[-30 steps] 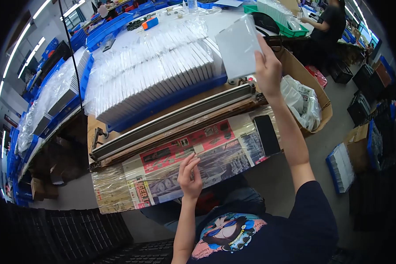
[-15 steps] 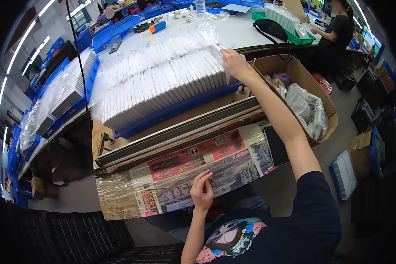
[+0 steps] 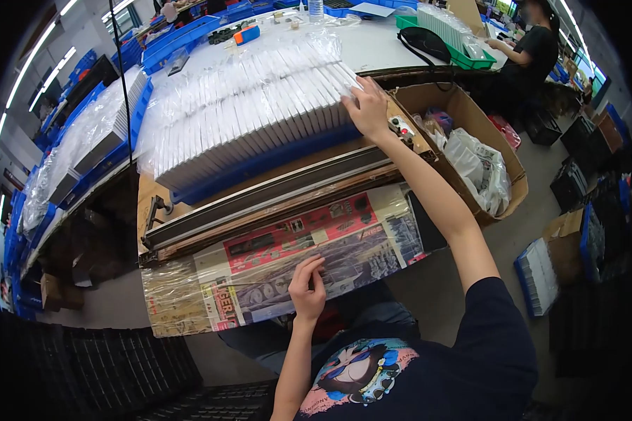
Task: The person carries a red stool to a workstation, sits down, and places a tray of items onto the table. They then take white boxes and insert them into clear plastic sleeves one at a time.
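A long row of white flat packs in clear film stands on edge in a blue tray. At the row's right end, my right hand touches the last packs with its fingers apart. My left hand hovers over the cardboard board with printed paper, its fingers curled together; anything small between them cannot be made out. Between the tray and the board runs a long metal bar. A black flat object lies partly behind my right forearm.
To the right is a cardboard box holding plastic bags. A black pouch, a green tray and an orange-blue item lie farther back. Another person sits at the back right. More wrapped packs are at left.
My right hand carried a white flat pack down to the row's right end, and its fingers have since spread. My left hand shifted slightly, staying over the board.
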A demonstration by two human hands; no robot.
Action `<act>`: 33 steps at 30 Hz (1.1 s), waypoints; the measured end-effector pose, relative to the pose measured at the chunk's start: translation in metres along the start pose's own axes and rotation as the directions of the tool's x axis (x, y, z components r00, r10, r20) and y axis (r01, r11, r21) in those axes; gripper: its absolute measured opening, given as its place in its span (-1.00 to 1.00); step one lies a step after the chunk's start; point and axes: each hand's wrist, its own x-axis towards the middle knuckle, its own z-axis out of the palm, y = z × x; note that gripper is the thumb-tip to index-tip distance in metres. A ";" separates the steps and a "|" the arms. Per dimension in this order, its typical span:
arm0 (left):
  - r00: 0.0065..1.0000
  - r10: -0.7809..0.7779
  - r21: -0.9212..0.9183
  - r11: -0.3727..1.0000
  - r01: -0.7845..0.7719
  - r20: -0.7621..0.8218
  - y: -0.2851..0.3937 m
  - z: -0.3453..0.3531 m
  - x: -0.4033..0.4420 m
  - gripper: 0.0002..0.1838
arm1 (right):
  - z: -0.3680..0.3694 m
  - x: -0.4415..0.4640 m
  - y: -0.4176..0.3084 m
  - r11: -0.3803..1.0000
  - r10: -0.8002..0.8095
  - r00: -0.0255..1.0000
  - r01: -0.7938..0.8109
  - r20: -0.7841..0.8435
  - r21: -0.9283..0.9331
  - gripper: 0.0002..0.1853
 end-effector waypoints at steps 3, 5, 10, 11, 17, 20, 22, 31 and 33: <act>1.000 0.007 0.022 1.000 -0.007 0.009 -0.001 -0.001 0.000 -0.72 | 0.003 0.005 -0.010 1.000 -0.006 0.993 0.008 -0.117 0.015 -0.73; 1.000 0.002 0.009 1.000 -0.002 -0.005 -0.006 0.000 -0.002 -0.72 | 0.000 0.006 -0.010 0.979 0.065 0.985 -0.030 -0.163 0.204 -0.74; 0.978 -0.202 -0.228 0.956 0.183 -0.062 0.002 -0.019 0.010 -0.76 | -0.067 -0.007 -0.053 0.863 0.030 0.910 0.185 -0.414 0.470 -0.78; 0.985 -0.158 -0.223 0.965 0.141 -0.061 0.010 -0.026 0.022 -0.75 | -0.085 -0.016 -0.062 0.810 0.003 0.887 0.269 -0.462 0.522 -0.79; 0.996 0.029 -0.288 0.958 -0.004 0.082 0.062 -0.031 0.089 -0.30 | -0.150 -0.092 -0.128 0.516 0.291 0.956 -0.178 0.024 0.838 -0.73; 0.970 -0.139 -0.511 0.830 0.224 0.200 0.048 -0.033 0.089 -0.43 | -0.134 -0.128 -0.140 0.223 0.315 0.871 -0.453 0.376 0.863 -0.71; 0.968 -0.182 -0.569 0.784 0.250 0.176 0.031 -0.036 0.083 -0.54 | -0.116 -0.150 -0.133 0.133 0.291 0.846 -0.499 0.447 0.857 -0.69; 0.984 -0.050 -0.637 0.756 0.151 0.173 -0.016 -0.040 0.067 -0.86 | -0.069 -0.176 -0.116 0.210 0.077 0.954 -0.300 0.290 0.930 -0.65; 0.989 0.000 -0.608 0.788 0.092 0.150 -0.016 -0.036 0.067 -0.89 | -0.064 -0.183 -0.114 0.145 0.092 0.959 -0.278 0.267 0.950 -0.65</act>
